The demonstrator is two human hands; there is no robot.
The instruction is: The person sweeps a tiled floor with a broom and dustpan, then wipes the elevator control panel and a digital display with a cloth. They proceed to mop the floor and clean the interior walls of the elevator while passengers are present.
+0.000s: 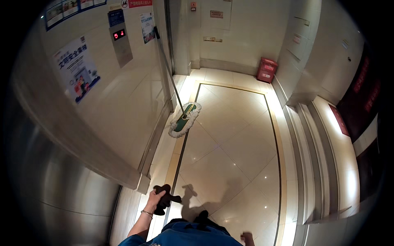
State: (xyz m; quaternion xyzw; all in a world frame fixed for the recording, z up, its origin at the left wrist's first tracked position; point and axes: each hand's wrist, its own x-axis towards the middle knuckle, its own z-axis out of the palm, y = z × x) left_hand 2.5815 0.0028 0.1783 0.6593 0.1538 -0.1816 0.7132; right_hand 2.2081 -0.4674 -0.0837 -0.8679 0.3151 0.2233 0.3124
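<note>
My left hand (152, 201), with a bracelet at the wrist, is closed on a dark brown cloth (164, 199) that hangs in loose folds over the floor near the wall corner. Low at the bottom edge, my right hand (247, 237) shows only in part beside my blue top; its fingers are not clear enough to read. Farther ahead, a flat dust mop (183, 119) with a green top and white fringe rests on the floor. Its long handle (168, 67) leans against the left wall. Neither hand touches the mop.
Pale tiled floor (230, 143) with a dark border strip stretches ahead. On the left are a metal elevator door (74, 184) and a call panel (120, 45) with a lit display. A red bin (266, 70) stands in the far right corner. Steps (314, 156) rise along the right.
</note>
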